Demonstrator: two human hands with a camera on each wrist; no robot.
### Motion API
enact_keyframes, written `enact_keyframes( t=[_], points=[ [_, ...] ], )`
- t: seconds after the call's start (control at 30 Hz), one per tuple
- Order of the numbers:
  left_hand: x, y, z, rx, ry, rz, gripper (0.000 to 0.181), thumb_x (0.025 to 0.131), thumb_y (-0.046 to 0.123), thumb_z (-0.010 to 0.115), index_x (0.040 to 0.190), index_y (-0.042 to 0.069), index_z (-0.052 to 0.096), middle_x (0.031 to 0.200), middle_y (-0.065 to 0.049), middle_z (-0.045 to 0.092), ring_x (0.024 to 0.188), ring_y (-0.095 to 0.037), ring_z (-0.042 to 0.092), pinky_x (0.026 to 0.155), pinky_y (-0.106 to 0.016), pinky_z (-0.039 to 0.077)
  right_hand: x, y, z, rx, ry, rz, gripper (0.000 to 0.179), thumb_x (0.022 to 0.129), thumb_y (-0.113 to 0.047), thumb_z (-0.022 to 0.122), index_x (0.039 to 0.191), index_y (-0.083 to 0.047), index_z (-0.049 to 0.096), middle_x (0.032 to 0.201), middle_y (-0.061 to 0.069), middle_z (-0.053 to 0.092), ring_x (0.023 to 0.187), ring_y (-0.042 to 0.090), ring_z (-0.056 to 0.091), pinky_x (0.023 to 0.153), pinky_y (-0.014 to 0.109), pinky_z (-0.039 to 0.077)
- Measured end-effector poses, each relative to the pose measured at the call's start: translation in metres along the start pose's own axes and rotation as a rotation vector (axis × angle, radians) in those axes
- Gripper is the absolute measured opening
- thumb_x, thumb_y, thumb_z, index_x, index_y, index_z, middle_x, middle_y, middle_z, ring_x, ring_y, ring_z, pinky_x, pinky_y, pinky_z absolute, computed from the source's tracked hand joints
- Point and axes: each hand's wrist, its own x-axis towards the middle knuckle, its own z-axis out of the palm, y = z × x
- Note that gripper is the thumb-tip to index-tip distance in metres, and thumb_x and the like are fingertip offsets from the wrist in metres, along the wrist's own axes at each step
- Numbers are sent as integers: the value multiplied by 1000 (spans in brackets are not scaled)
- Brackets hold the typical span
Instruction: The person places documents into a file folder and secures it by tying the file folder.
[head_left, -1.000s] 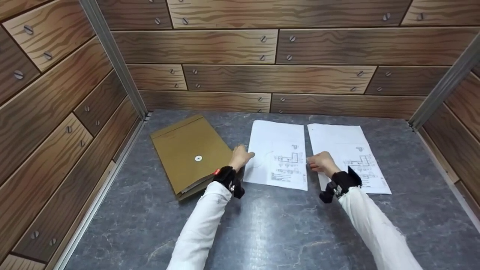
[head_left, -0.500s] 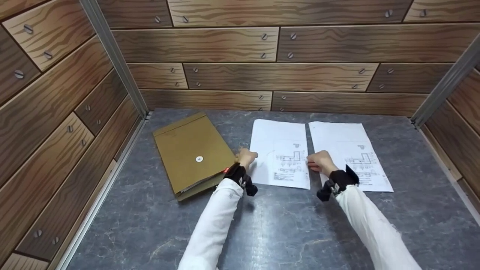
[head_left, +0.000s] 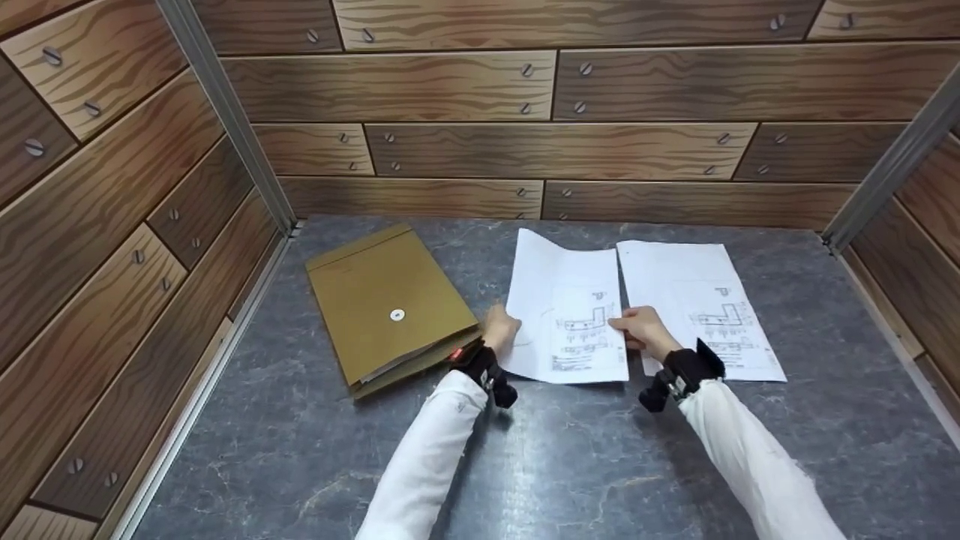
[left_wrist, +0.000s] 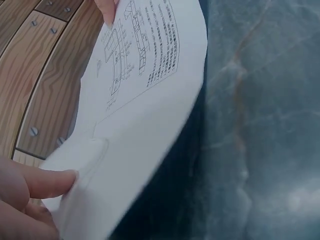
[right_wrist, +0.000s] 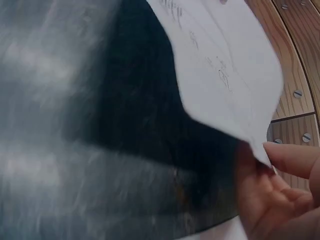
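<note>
Both hands hold the left one of two white printed sheets. This sheet of paper (head_left: 566, 315) carries a line drawing and bows upward, lifted off the table. My left hand (head_left: 500, 330) pinches its left edge; in the left wrist view the thumb (left_wrist: 52, 183) presses on top of it. At the opposite edge, my right hand (head_left: 646, 330) pinches the paper between thumb and fingers, as the right wrist view shows from the side. A second printed sheet (head_left: 682, 270) lies flat to the right, partly covered by the right hand and wrist.
A brown document folder (head_left: 390, 300) with a white round button lies at the left, close to the left hand, its lower end gaping over papers. The grey marbled table (head_left: 570, 465) is bounded by wood-patterned walls (head_left: 457, 150) at the back and sides.
The left sheet has come up off the table between both hands, its far left corner rising and its surface bending. The left hand has shifted right onto the sheet's edge.
</note>
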Motion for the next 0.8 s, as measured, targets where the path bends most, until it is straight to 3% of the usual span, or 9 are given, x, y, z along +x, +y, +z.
enact_keyframes(
  t=[0.07, 0.13, 0.23, 0.3, 0.37, 0.47, 0.53, 0.63, 0.8],
  points=[
    [-36, 33, -43, -113, -29, 12, 30, 67, 12, 67, 93, -3, 61, 85, -11, 61, 82, -24, 58, 67, -33, 46, -4, 3, -3, -25, -10, -44, 28, 88, -6, 56, 70, -5, 35, 58, 2, 46, 47, 11, 43, 46, 26, 36],
    [-64, 56, -73, -236, -57, 13, 32, 72, 6, 67, 99, -6, 57, 91, -15, 59, 87, -26, 56, 71, -32, 45, -8, 5, -6, -23, -18, -81, 22, 88, -5, 57, 74, -1, 40, 61, 2, 50, 49, 11, 49, 48, 26, 41],
    [-99, 91, -113, -355, -150, -67, 34, 79, 5, 66, 108, -8, 54, 100, -18, 57, 93, -28, 54, 78, -35, 44, -15, 8, -13, 2, -20, -121, 16, 87, -6, 57, 89, 9, 51, 68, 3, 58, 55, 12, 57, 53, 26, 47],
    [-115, 103, -131, -452, -161, -39, 31, 78, 8, 68, 102, -7, 55, 93, -15, 57, 83, -24, 55, 70, -31, 45, -20, 9, -17, 27, -22, -142, 24, 88, -6, 57, 101, 14, 52, 74, 5, 62, 62, 13, 61, 57, 26, 50],
    [-135, 128, -161, -524, -220, -96, 30, 79, 12, 68, 102, -5, 56, 93, -13, 58, 82, -23, 55, 72, -33, 45, -25, 9, -21, 45, -25, -171, 31, 88, -7, 57, 107, 16, 50, 76, 6, 63, 65, 13, 62, 59, 26, 50],
    [-162, 161, -205, -649, -268, -123, 30, 79, 14, 69, 100, -4, 56, 89, -11, 58, 77, -21, 55, 69, -31, 45, -32, 7, -26, 67, -35, -213, 36, 89, -8, 57, 110, 19, 47, 78, 5, 63, 67, 12, 62, 61, 25, 50],
    [-181, 190, -235, -672, -314, -193, 34, 82, 12, 66, 109, -5, 54, 94, -12, 58, 81, -24, 56, 73, -33, 46, -37, 3, -29, 76, -43, -236, 39, 89, -10, 57, 111, 20, 46, 79, 5, 63, 68, 12, 62, 61, 25, 50],
    [-198, 215, -262, -718, -352, -176, 38, 84, 11, 62, 116, -7, 51, 94, -12, 59, 79, -22, 58, 70, -31, 48, -45, -3, -33, 89, -46, -249, 41, 89, -11, 57, 113, 20, 45, 80, 5, 64, 68, 12, 62, 61, 24, 50],
    [-210, 242, -285, -769, -396, -110, 35, 86, 9, 58, 116, -8, 51, 89, -10, 60, 72, -18, 59, 67, -28, 48, -54, -11, -44, 100, -43, -247, 43, 89, -13, 57, 114, 19, 44, 80, 2, 65, 69, 11, 62, 60, 24, 49]
  ],
)
